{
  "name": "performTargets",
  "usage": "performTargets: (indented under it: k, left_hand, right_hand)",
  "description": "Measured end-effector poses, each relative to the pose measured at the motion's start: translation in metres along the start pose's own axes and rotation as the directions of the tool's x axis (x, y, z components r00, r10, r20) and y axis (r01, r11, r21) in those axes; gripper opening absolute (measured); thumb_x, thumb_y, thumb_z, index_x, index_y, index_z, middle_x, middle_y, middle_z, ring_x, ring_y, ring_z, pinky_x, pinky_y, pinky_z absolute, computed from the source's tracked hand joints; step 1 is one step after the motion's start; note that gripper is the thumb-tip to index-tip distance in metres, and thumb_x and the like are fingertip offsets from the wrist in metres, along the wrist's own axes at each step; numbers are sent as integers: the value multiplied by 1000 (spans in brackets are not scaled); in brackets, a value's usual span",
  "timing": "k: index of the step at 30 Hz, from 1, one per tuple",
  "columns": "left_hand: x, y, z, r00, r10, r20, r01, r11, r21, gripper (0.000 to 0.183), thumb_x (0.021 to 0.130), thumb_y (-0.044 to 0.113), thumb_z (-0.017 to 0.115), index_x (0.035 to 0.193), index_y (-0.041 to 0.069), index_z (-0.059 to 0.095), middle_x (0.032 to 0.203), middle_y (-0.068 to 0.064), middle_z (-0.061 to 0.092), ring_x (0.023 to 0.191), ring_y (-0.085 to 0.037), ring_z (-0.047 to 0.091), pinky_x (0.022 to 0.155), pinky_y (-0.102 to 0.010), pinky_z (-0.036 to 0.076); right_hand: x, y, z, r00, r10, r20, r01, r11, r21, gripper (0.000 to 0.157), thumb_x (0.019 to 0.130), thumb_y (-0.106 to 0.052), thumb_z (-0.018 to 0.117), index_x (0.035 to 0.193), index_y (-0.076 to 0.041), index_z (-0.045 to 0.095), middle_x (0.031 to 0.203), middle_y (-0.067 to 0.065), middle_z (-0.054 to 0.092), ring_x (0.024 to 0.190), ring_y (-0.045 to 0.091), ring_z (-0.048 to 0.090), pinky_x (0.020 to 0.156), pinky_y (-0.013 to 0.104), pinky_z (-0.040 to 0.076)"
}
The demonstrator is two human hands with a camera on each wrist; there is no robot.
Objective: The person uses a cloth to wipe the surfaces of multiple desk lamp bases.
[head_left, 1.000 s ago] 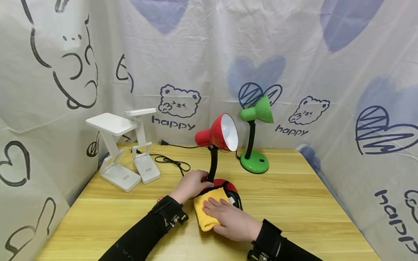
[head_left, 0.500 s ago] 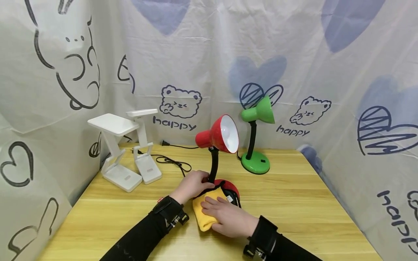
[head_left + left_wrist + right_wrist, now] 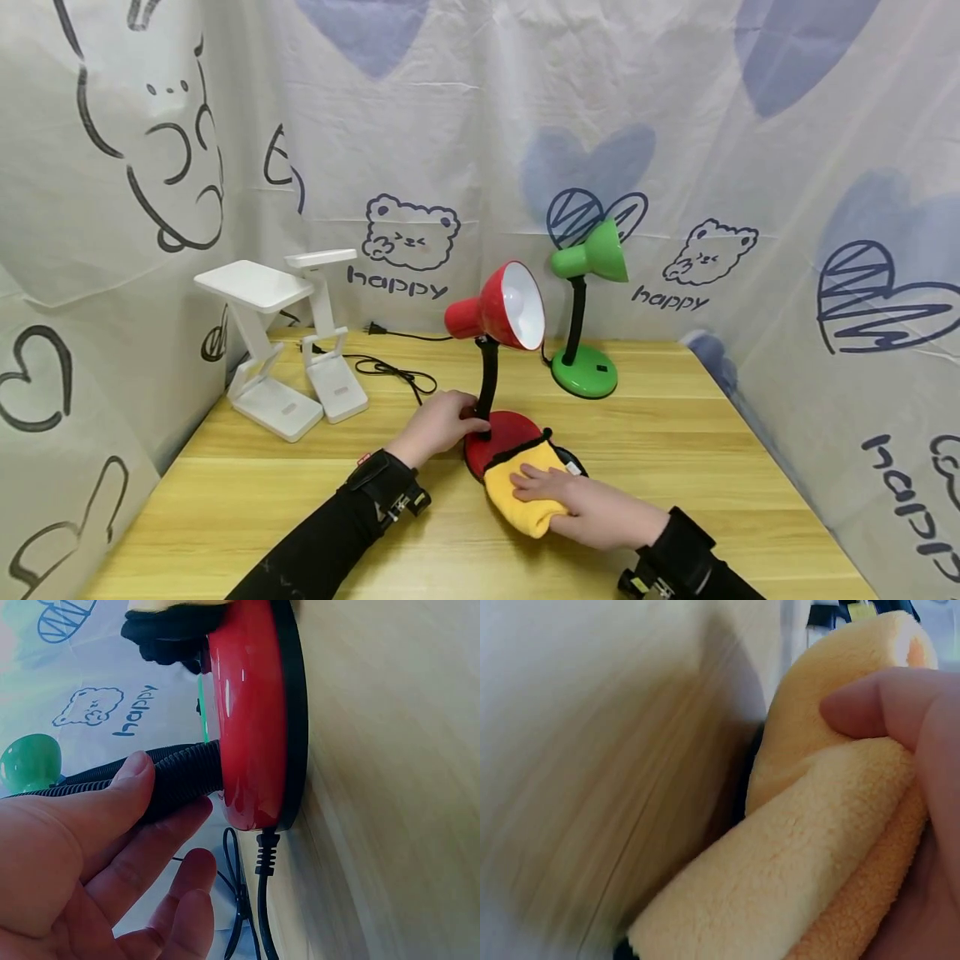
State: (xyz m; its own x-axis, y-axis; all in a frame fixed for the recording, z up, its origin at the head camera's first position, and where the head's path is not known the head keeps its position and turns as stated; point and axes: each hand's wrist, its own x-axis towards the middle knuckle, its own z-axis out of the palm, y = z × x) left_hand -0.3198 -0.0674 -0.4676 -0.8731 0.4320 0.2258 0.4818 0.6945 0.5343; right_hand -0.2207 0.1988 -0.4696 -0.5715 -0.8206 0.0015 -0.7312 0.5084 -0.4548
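Observation:
A red desk lamp [image 3: 495, 308] stands mid-table, its white inner shade facing right. My left hand [image 3: 441, 427] grips the foot of its black gooseneck [image 3: 186, 774] between thumb and fingers, just above the red base [image 3: 251, 727]. Over the right front part of that base lies a folded yellow cloth [image 3: 517, 493] with black edging and a small white tag. My right hand [image 3: 581, 502] holds the cloth against the base, fingers spread on top. In the right wrist view the thumb [image 3: 859, 709] pushes into a fold of the cloth.
Behind, to the right, stands a green desk lamp [image 3: 592, 367]. Two white folding lamps [image 3: 277, 408] stand at the left. A black power cord [image 3: 397, 371] with a plug lies near the back edge of the wooden table [image 3: 675, 450]. Printed curtains enclose it.
My right hand has slid the yellow cloth right across the lamp base, uncovering the base's left part. My left hand keeps its hold on the gooseneck.

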Motion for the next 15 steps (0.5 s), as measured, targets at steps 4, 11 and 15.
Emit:
performTargets:
  k: [4,11,15]
  left_hand:
    - [0,-1,-1,1000,-17,14,17,1000,-23,15,80,38,68,76,25,62,60,7,55,54,-10,47,51,-27,36]
    - [0,-1,1,999,-34,35,35,999,-23,17,79,43,66,80,26,63,62,10,57,56,-9,48,53,-26,38]
    - [1,0,1,999,-27,26,28,999,-18,18,79,43,67,79,26,63,61,9,56,55,-9,48,52,-26,37]
  right_hand:
    - [-6,19,-3,992,106,-71,-96,987,132,42,97,-33,40,138,-24,38,146,-6,27,134,17,19,102,42,24]
    - [10,46,-9,966,223,-132,-177,939,293,47,99,-31,36,142,-16,28,146,-2,25,136,19,13,104,40,18]
    - [31,53,-16,963,231,-139,-183,938,295,47,98,-28,39,142,-15,28,146,-1,25,129,17,29,102,39,25]
